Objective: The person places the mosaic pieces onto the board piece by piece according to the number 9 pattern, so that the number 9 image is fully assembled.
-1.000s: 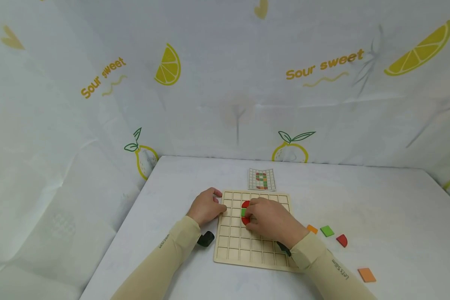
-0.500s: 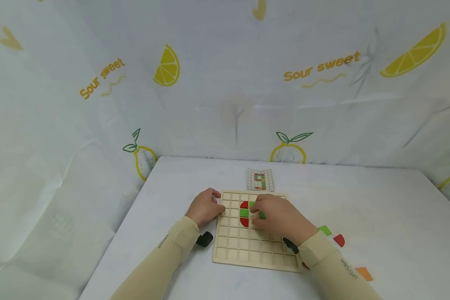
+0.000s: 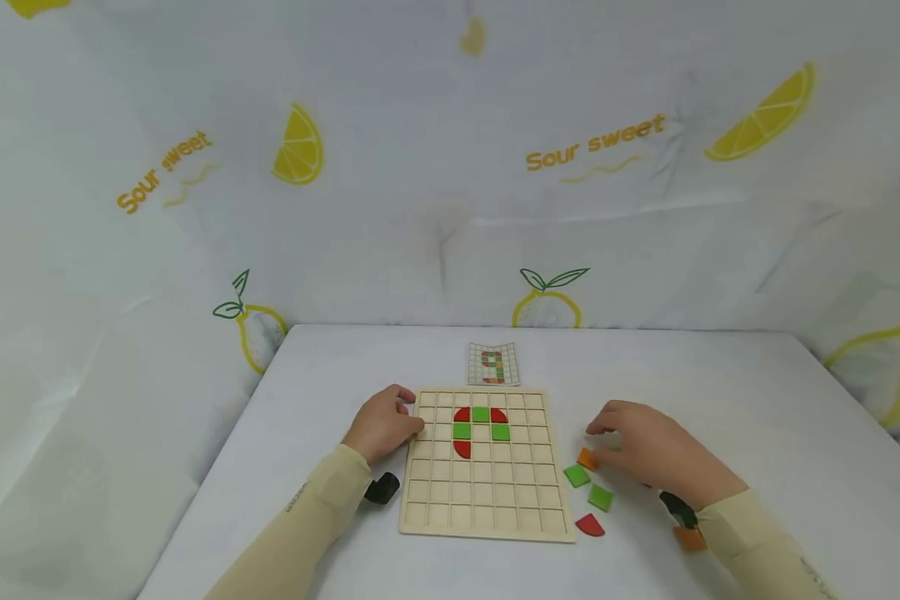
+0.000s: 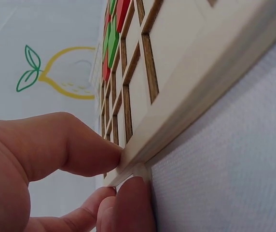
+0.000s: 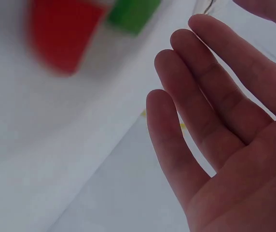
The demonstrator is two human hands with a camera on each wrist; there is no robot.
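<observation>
My left hand [image 3: 378, 425] pinches the left edge of a wooden grid board [image 3: 487, 517]; in the left wrist view the thumb [image 4: 92, 154] lies on the rim and the fingertips come up beneath it. Red quarter-round tiles [image 3: 462, 450] and green square tiles [image 3: 481, 414] sit in its upper cells, forming an arch. To the right of the board hovers my right hand [image 3: 648, 442], its fingers [image 5: 215, 96] extended and parted in the right wrist view. Its thumb is beside an orange tile [image 3: 587, 458]. The palm shows nothing held.
Loose green tiles [image 3: 601, 498] and a red quarter-round tile [image 3: 590, 525] lie along the board's right side. Another orange tile [image 3: 690, 538] lies by the right wrist. Behind the board is a pattern card [image 3: 492, 364]. A lemon-print curtain [image 3: 390, 217] backs the white table [image 3: 645, 358].
My right hand has left the board and moved right to the loose tiles, uncovering the arch of red and green tiles. My left hand keeps its place at the board's edge.
</observation>
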